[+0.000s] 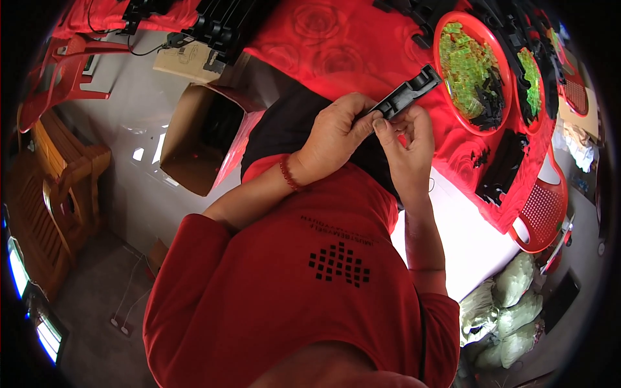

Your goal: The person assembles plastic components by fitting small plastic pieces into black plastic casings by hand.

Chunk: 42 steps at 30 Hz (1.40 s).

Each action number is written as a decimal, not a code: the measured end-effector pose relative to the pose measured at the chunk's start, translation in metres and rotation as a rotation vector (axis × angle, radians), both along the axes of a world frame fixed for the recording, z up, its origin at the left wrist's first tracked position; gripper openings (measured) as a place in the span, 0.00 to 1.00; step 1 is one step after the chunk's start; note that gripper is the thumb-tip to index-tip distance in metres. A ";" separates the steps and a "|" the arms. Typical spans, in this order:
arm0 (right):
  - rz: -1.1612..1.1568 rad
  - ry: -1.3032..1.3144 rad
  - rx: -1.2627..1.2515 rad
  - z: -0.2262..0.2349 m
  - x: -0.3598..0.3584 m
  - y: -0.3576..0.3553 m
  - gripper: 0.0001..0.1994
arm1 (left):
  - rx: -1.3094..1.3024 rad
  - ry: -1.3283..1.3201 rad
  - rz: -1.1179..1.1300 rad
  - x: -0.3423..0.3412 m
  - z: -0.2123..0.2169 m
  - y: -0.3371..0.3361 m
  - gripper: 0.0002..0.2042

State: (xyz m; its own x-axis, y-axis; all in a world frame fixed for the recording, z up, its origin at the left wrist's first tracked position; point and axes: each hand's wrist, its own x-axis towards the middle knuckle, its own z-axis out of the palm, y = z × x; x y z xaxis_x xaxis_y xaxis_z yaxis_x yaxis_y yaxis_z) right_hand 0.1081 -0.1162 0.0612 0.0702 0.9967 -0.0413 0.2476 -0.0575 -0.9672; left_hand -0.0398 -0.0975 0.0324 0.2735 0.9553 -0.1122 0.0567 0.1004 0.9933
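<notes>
Above the lap, at twelve o'clock from the red-shirted chest, the long black moulded plastic part point(406, 92) sits pinched between left hand point(334, 138) and right hand point(409, 141), seemingly light, stiff, best gripped mid-body.

Your left hand point(333, 139) and right hand point(407, 145) meet in front of your chest, both on the long black plastic part point(406, 94), which slants up to the right above the red rose-patterned cloth covering the counter point(323, 39). Just right of the part, on that counter, sits the round red plastic basin point(442, 26) holding green and black pieces. The open brown cardboard box point(200, 139) stands on the floor to your left, the red plastic stool point(65, 71) farther left.
</notes>
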 end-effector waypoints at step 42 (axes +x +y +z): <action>-0.054 -0.104 0.166 -0.009 -0.006 -0.032 0.16 | -0.119 -0.333 -0.096 -0.001 -0.011 -0.008 0.08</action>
State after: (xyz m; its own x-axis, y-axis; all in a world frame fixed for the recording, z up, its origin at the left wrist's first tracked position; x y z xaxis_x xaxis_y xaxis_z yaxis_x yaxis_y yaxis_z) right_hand 0.1024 -0.1487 0.0525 0.1189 0.9839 0.1333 0.3472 0.0845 -0.9340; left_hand -0.0404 -0.1053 0.0211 0.4014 0.9092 -0.1105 -0.2532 0.2261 0.9406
